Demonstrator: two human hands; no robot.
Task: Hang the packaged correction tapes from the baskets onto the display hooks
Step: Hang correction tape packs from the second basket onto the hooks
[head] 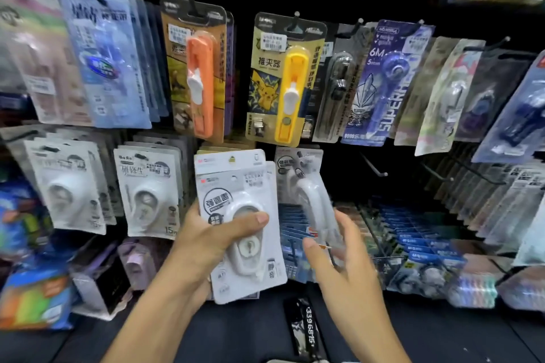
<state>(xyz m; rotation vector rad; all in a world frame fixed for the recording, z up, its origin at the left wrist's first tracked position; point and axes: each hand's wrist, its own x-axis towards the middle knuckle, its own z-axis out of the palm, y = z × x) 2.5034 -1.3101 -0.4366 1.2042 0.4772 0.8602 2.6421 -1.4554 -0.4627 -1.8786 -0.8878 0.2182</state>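
Stack of white carded correction tapes (241, 224) held in front of the lower row of the display wall, near its middle. Front card: white tape dispenser under a clear blister, black round label upper left, grey print, hang hole at top. At least one more card sits behind it, top edge showing above.

Left hand (206, 240) grips the stack from its left edge, thumb pressed across the blister front, fingers hidden behind.

Right hand (339, 247) just beside the stack, fingers partly curled about the lower end of a separate clear-packed white tape (309, 200); blurred, so I cannot tell whether it pinches the pack or only touches it. That pack stands upright, its top card near a hanging pack of the same kind.

Risks, as judged:
- Stack held by one thumb only; rear cards could slide out and drop to the dark ledge below.
- Bare hook (374, 166) to the right is thin and angled; a hang hole may miss it.
- Neighbouring packs crowd close; a push could knock the yellow clip dispenser pack (287, 79) above.
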